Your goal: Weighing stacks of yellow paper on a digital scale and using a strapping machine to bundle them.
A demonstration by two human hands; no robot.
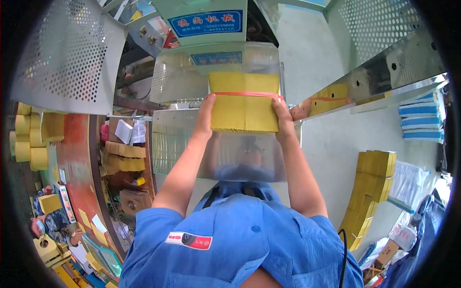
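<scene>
A thick bundle of yellow paper is held between my two hands, in front of the machine. A red strap runs across its width. My left hand grips the bundle's left side, with the thumb by the strap's end. On the opposite side, my right hand presses against the edge, thumb up near the strap. Below the bundle lies a shiny metal plate that mirrors my arms. Behind it stands a clear plastic cover. The undersides of my fingers are hidden.
A perforated panel stands at the left, and a steel rail slants along the right. Stacked yellow bundles sit on the floor at right. Leftward are a red-brown table, yellow rolls and another person at work.
</scene>
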